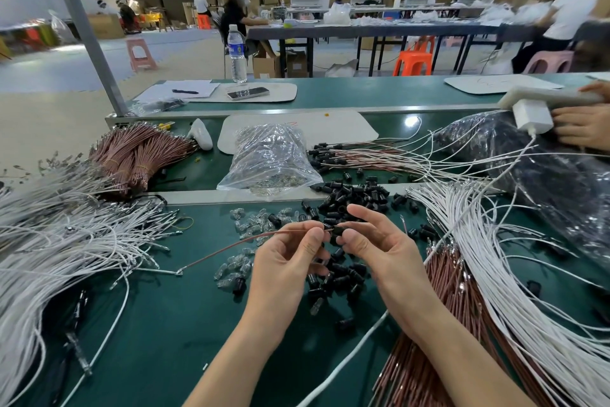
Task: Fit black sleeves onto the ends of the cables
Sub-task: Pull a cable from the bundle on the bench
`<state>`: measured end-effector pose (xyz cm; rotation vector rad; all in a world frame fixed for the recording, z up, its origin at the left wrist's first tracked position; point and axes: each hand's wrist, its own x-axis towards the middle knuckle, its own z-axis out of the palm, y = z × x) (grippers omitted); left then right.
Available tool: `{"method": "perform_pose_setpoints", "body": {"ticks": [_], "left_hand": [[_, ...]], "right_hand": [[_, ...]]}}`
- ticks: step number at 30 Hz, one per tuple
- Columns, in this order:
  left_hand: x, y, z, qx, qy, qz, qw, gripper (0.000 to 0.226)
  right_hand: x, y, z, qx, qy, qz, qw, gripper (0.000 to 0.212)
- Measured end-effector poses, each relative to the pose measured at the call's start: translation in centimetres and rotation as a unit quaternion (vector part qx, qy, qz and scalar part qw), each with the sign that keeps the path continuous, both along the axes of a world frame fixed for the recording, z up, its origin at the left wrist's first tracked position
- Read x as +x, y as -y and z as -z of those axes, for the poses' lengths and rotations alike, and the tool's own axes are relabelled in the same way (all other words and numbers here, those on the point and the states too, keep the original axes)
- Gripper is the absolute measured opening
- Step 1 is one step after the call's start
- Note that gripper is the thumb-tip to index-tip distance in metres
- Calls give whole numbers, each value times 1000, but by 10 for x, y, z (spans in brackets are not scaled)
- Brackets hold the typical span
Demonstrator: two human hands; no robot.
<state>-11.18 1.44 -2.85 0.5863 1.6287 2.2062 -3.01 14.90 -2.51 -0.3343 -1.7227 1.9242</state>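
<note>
My left hand (290, 255) pinches a thin brown cable (231, 245) near its end; the cable trails down-left to a metal terminal on the green mat. My right hand (373, 241) pinches a small black sleeve (337, 231) right at that cable end, between the two thumbs. Under and behind the hands lies a loose heap of black sleeves (350, 198), with several clear sleeves (251, 225) scattered to its left.
White cables (66, 241) fan out at the left, white and brown cable bundles (478, 274) at the right. A clear bag (269, 159) and tied brown bundles (138, 152) lie beyond the divider. Another person's hands (581, 126) hold a white charger at far right.
</note>
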Motion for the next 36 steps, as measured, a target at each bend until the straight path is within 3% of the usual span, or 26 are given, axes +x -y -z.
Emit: {"method": "perform_pose_setpoints", "body": {"ticks": [7,17,23,36], "left_hand": [[0,-1,1,2,7,-8,1000,15],[0,0,1,-7,-5,-22,1000,25],[3,-1,2,-27,-42,-31,998,10],[1,-4,3,-33,-30,-12,999,12]], "right_hand": [[-1,1,1,-29,-16,-7,999,39],[0,4,0,24,-11,-4,1000,37],[0,6,3,53,-6,-2,999,32],[0,1,2,47,-24,0,999,39]]}}
